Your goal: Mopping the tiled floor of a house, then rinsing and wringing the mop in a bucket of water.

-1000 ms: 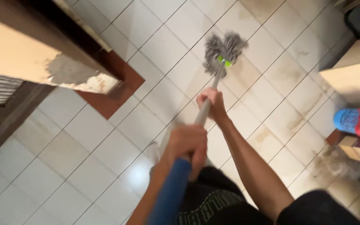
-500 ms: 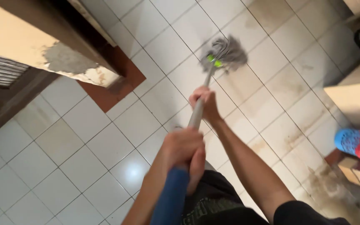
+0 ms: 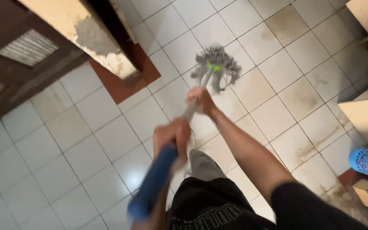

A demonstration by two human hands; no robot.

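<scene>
Wall corner: left of the mop head; a wide sweep could knock it.
Left hand: clenched on the blue handle.
Right hand: wrapped round the shaft.
Mop head: on stained tiles; wet floor could cause a slip.

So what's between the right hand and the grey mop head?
In the head view, only a short stretch of the mop's handle runs from the right hand to the mop head.

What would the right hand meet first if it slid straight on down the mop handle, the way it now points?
The right hand grips the grey handle just above the mop head. Sliding straight on, it would probably reach the green collar and grey strands first, then the tiled floor; depth is unclear.
</scene>
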